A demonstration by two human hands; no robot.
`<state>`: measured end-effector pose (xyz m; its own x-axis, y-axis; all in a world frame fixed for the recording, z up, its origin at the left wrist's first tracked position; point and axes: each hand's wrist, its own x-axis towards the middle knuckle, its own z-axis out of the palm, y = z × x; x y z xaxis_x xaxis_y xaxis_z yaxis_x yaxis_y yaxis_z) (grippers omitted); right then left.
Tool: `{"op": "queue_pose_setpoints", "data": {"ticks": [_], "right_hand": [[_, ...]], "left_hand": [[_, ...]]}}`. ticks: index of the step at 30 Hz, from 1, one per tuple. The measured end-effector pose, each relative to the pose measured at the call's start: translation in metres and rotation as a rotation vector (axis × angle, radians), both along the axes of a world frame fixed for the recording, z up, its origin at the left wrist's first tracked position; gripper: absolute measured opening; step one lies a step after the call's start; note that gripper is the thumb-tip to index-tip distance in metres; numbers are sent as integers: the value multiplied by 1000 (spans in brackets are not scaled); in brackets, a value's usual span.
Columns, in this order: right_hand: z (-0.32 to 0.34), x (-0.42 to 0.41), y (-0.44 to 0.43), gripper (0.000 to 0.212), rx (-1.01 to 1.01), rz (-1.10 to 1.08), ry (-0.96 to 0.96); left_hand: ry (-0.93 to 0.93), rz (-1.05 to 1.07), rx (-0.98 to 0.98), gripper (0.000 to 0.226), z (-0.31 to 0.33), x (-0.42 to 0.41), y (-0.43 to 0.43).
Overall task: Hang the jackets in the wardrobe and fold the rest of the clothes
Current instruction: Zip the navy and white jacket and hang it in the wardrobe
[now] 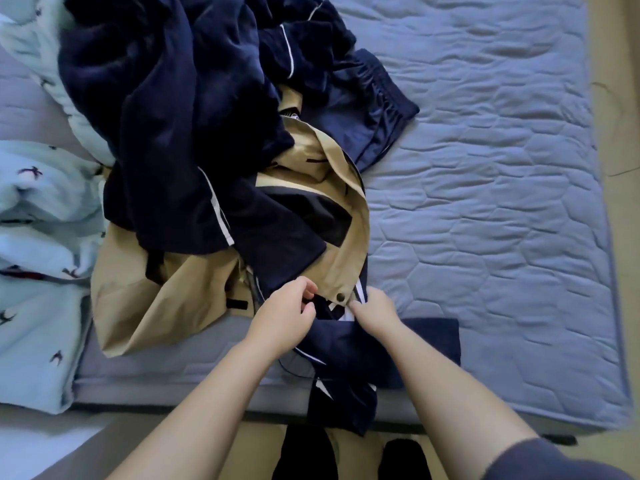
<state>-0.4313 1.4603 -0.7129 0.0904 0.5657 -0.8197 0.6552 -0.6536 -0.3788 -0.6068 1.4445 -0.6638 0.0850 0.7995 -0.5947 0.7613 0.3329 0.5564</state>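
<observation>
Tan jacket (166, 299) runs lengthwise away from both hands (284, 317) (375, 308).

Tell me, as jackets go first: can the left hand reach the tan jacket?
Likely yes: the left hand is at the tan jacket's bare hem, though navy clothes lie on its upper part.

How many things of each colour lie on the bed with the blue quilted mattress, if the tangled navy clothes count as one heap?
Beige jacket with snap button: 1
Navy heap of clothes with white piping: 1
Light blue bird-print bedding: 1
Total: 3
</observation>
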Motion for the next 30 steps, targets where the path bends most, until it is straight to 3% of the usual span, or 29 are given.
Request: {"op": "queue_pose_setpoints", "data": {"ticks": [3,8,13,15,19,30], "right_hand": [[5,18,-2,17,30,-25,56],[30,65,31,24,187,-49,-8],[40,108,52,19,271,-2,-81],[40,130,52,20,279,-62,-161],[41,183,41,25,240,-187,-331],[46,260,17,30,26,-267,-582]], "left_hand": [[28,-41,-3,24,1,2,7],[70,-131,64,26,15,27,31],[316,-407,391,39,15,78,75],[479,-534,430,51,9,91,94],[735,-725,230,46,-9,82,109],[1071,-767,-126,51,2,-21,90]]}}
